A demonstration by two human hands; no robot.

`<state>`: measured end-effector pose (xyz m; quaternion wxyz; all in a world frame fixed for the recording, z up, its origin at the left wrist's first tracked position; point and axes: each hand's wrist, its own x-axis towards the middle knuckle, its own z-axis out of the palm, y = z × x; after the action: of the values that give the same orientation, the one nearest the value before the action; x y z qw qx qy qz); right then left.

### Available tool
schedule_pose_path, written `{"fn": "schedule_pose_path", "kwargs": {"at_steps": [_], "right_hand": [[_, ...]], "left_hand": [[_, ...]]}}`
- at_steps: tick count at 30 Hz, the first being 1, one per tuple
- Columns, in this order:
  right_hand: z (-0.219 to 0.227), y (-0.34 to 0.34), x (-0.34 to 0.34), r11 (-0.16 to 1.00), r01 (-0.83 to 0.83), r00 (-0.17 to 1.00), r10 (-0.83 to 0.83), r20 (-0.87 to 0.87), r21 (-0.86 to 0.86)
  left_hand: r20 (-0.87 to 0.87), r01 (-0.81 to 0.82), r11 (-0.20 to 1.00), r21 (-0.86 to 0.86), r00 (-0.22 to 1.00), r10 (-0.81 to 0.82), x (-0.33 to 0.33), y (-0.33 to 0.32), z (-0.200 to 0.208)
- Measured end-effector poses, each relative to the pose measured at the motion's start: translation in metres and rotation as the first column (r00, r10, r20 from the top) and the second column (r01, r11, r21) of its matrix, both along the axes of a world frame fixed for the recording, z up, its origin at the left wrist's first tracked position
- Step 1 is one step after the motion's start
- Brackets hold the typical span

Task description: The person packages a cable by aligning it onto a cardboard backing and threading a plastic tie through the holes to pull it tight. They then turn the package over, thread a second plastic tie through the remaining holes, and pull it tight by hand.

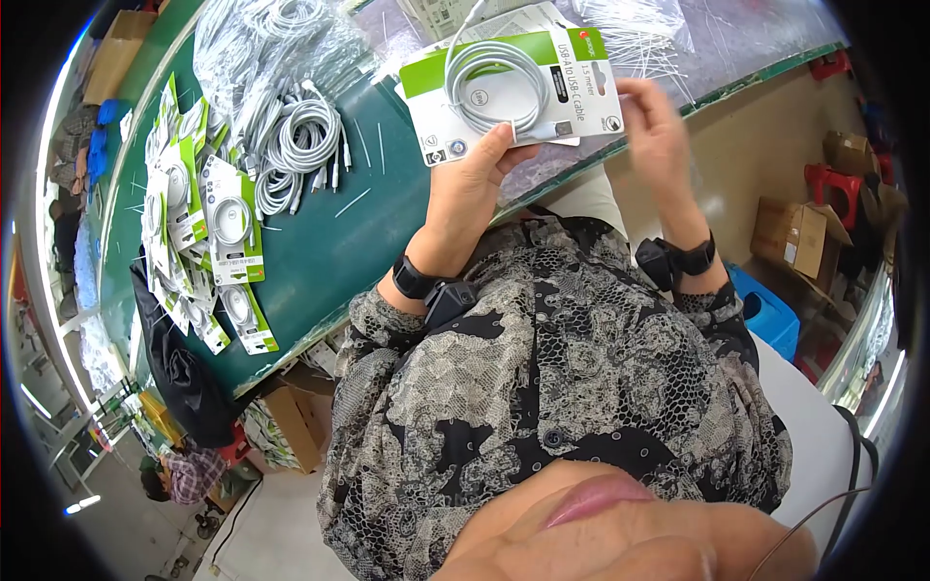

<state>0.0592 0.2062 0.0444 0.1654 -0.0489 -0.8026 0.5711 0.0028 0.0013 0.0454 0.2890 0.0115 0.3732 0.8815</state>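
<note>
A green-and-white packaging card (538, 73) with a coiled white USB cable (497, 89) on its front is held up over the near table edge. My left hand (470, 179) pinches its lower edge, thumb in front against the coil and fingers behind. At the card's right end is my right hand (659, 131), slightly blurred; its fingertips are partly hidden by the card, so their grip is unclear. One end of the cable rises above the card's top edge.
Left on the green table (320, 247) lie a heap of carded cables (179, 208), loose coiled cables (300, 140) and a clear plastic bag (276, 44). White ties (635, 44) are bunched at the far right. A blue stool (765, 310) and cardboard boxes (799, 237) stand on the floor.
</note>
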Motion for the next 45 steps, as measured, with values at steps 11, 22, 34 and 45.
{"fn": "schedule_pose_path", "kwargs": {"at_steps": [11,22,34,45], "right_hand": [[-0.031,-0.032,-0.008,0.963,-0.15,0.965,0.192,-0.18,0.226],[-0.031,-0.052,0.005,0.901,-0.402,0.909,0.413,0.045,-0.161],[-0.057,-0.017,-0.026,0.971,-0.227,0.969,0.234,0.085,-0.079],[-0.03,0.018,-0.015,0.507,-0.175,0.971,0.233,-0.062,-0.844]], "left_hand": [[0.016,0.037,0.999,-0.017,0.999,-0.037,0.008,0.008,0.002],[-0.17,0.003,0.986,-0.168,0.985,-0.032,0.005,0.004,0.03],[-0.021,-0.079,0.997,0.002,0.997,0.079,0.0,0.015,-0.016],[-0.09,0.204,0.969,-0.138,0.972,-0.217,-0.012,-0.014,-0.003]]}}
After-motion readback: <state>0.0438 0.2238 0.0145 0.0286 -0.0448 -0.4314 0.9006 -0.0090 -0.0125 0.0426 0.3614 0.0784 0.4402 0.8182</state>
